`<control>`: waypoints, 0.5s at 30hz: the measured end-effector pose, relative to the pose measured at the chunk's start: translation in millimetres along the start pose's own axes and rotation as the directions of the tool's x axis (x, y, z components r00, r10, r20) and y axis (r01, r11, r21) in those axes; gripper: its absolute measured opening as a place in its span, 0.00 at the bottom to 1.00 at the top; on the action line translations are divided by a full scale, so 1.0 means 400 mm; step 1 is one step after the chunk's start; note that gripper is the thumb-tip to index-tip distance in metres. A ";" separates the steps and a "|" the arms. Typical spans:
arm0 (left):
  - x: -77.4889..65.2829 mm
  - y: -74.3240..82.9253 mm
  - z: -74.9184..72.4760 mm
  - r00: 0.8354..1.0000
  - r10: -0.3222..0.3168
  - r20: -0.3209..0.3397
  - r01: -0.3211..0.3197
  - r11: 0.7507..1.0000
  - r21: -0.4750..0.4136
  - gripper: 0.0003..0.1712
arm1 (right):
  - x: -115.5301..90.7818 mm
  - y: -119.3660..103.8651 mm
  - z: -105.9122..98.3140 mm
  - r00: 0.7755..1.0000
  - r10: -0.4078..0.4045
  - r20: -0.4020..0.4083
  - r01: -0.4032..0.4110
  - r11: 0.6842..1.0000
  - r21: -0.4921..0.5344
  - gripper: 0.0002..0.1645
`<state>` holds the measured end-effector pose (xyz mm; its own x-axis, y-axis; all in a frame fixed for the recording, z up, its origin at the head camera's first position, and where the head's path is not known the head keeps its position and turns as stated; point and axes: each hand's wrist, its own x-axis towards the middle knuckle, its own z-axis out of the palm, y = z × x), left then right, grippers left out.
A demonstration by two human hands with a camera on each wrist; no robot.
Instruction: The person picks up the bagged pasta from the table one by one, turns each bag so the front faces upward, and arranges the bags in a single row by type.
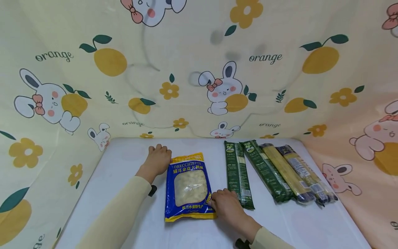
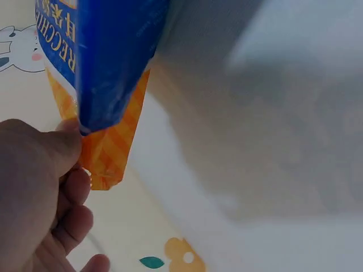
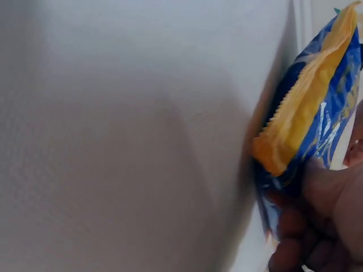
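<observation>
A blue and yellow bag of orecchiette pasta [image 1: 190,188] lies face up on the white table, its clear window showing pale pasta. My left hand [image 1: 159,159] pinches the bag's upper left corner; in the left wrist view the thumb presses on the orange-striped end [image 2: 113,153]. At the lower right corner my right hand [image 1: 228,207] grips the bag's edge. The right wrist view shows the thumb over the blue film beside the yellow crimped seal [image 3: 300,107], with the other fingers curled below.
Just right of the right hand lies a green spaghetti pack [image 1: 237,173]. Farther right, a second green pack [image 1: 267,173], a yellow pasta pack [image 1: 287,171] and a blue-ended pack [image 1: 306,173] lie slanted side by side. A rabbit-and-orange printed cloth [image 1: 186,45] surrounds the table [image 1: 124,152].
</observation>
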<state>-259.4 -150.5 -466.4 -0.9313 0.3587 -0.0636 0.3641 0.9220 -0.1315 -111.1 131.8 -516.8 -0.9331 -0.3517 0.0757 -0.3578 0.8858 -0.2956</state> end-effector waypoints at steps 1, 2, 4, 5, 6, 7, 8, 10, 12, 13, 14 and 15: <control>0.000 -0.001 0.006 1.000 0.003 -0.011 -0.003 1.000 0.000 0.17 | 0.003 0.001 0.002 1.000 -0.008 0.009 0.008 1.000 0.018 0.15; 0.000 -0.002 0.012 1.000 0.008 -0.027 -0.008 1.000 0.004 0.17 | 0.006 0.001 0.003 1.000 -0.018 0.010 0.018 1.000 0.024 0.14; 0.001 -0.002 0.023 0.996 0.026 -0.081 -0.024 0.999 0.024 0.16 | 0.008 0.000 0.006 0.999 -0.042 -0.016 0.042 0.999 -0.001 0.13; 0.002 -0.002 0.028 0.992 0.037 -0.118 -0.032 0.999 0.036 0.14 | 0.008 0.000 0.006 0.997 -0.060 -0.039 0.059 0.998 -0.025 0.13; 0.005 -0.001 0.032 0.987 0.046 -0.156 -0.039 0.998 0.047 0.13 | 0.008 0.000 0.007 0.994 -0.082 -0.072 0.078 0.995 -0.057 0.13; 0.008 -0.001 0.034 0.979 0.053 -0.198 -0.043 0.998 0.056 0.12 | 0.009 0.001 0.006 0.987 -0.111 -0.114 0.101 0.990 -0.095 0.14; 0.011 -0.001 0.034 0.969 0.059 -0.239 -0.044 0.997 0.066 0.11 | 0.010 0.001 0.006 0.976 -0.144 -0.161 0.123 0.983 -0.136 0.15; 0.018 -0.001 0.033 0.945 0.060 -0.322 -0.036 0.996 0.081 0.11 | 0.014 0.002 0.004 0.944 -0.216 -0.250 0.163 0.963 -0.216 0.16; 0.024 -0.003 0.028 0.923 0.047 -0.381 -0.016 0.996 0.085 0.10 | 0.019 0.000 0.003 0.901 -0.292 -0.320 0.196 0.933 -0.300 0.18; 0.028 -0.002 0.026 0.915 0.039 -0.401 -0.005 0.996 0.085 0.10 | 0.022 -0.001 0.003 0.882 -0.326 -0.340 0.209 0.918 -0.336 0.18; 0.032 0.000 0.024 0.911 0.029 -0.412 0.008 0.996 0.087 0.09 | 0.024 -0.003 0.004 0.868 -0.353 -0.349 0.218 0.903 -0.370 0.18; 0.036 0.001 0.023 0.910 0.019 -0.415 0.019 0.996 0.088 0.08 | 0.026 -0.006 0.006 0.861 -0.372 -0.348 0.222 0.889 -0.401 0.18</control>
<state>-272.8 -146.3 -476.6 -0.8449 0.4045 0.3501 0.3460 0.9123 -0.2191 -119.8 125.3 -517.7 -0.6827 -0.5268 0.5064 -0.5399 0.8306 0.1362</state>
